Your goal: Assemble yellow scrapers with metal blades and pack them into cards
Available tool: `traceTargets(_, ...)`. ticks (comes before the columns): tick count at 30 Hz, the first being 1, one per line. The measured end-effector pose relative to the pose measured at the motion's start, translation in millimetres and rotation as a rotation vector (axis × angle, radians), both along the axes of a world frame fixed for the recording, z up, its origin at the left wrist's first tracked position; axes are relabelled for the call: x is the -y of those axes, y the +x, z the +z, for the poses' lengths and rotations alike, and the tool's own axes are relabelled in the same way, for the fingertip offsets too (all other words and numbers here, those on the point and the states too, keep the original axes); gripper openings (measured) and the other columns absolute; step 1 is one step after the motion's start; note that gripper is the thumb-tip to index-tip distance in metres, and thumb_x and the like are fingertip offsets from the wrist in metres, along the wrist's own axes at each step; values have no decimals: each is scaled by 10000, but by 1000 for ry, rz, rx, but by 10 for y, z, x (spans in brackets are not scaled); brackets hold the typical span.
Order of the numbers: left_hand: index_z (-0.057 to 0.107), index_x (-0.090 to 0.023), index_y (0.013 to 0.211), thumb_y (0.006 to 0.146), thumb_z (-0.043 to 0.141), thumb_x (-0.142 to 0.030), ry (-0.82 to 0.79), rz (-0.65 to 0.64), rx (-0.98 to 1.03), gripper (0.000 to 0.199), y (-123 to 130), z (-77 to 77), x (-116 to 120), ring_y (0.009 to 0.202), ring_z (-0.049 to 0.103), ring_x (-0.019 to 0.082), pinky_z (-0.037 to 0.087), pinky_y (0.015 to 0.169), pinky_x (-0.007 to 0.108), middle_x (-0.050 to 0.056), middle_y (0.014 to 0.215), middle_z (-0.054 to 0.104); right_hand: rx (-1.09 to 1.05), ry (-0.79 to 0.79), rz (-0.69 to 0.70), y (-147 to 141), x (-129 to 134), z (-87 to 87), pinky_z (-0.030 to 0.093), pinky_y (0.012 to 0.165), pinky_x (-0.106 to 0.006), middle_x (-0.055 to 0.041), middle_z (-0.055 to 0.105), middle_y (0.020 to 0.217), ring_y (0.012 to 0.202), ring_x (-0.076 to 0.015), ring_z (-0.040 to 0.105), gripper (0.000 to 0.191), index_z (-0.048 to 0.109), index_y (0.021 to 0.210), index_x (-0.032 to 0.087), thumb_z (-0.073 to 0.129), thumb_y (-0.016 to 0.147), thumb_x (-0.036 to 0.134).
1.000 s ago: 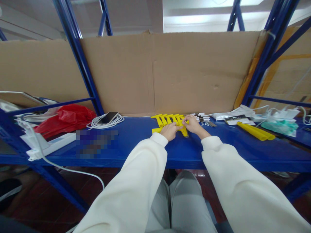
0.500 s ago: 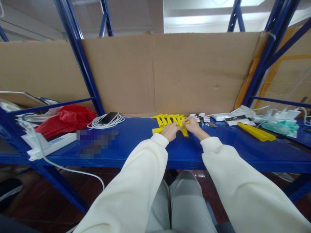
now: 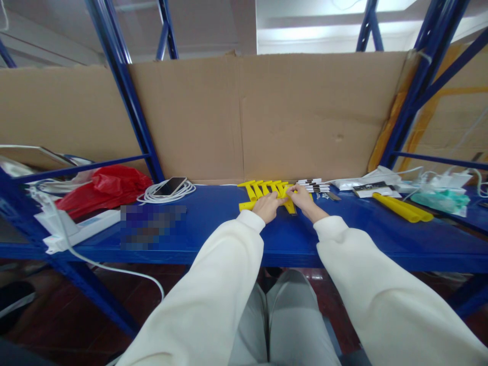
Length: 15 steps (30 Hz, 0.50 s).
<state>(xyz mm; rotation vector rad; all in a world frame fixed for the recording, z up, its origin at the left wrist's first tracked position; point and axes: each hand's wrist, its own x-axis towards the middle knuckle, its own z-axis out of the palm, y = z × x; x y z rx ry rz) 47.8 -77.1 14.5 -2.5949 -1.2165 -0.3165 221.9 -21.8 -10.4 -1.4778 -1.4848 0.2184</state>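
Both my hands meet at one yellow plastic piece (image 3: 290,208) with a flared, T-like end, lying low over the blue shelf. My left hand (image 3: 266,207) is closed on its left side, fingers pointing right. Pinched fingers of my right hand (image 3: 301,196) are at its upper right part; anything small between them is hidden. A yellow tube-like part (image 3: 247,206) shows just left of my left hand. Behind the hands stands a row of several similar yellow T-shaped pieces (image 3: 252,191), partly overlapping. Small white packets with black bands (image 3: 314,186) are stacked beyond my right hand.
A phone (image 3: 172,186) rests on a coiled white cable (image 3: 152,193) at the left. Further left are a red plastic bag (image 3: 110,185) and a white power strip (image 3: 93,227). Two yellow tubes (image 3: 400,207) lie right. A cardboard panel (image 3: 267,117) and blue posts (image 3: 125,96) bound the shelf.
Almost nothing has moved. My right hand has shifted very slightly left at the yellow piece; the left hand stays in place.
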Motion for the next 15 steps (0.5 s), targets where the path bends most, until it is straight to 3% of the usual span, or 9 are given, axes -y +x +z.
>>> traceTargets(9, 568, -301, 1492, 998, 387, -101, 5, -7, -11, 563, -8, 11, 15, 1137, 647, 250, 529, 962, 366, 122, 1207, 618, -231, 26, 110, 28, -1, 9, 511, 951, -393, -13, 664, 785, 900, -214, 649, 82, 564, 661, 222, 640, 689, 209)
traceTargets(15, 567, -283, 1495, 1003, 389, -102, -12, -6, 91, 553, -17, -22, -51, 1134, 645, 234, 523, 996, 359, 121, 1232, 614, -440, 31, 130, 44, -10, 53, 541, 802, -305, 15, 614, 766, 794, -165, 625, 169, 532, 766, 222, 688, 719, 176)
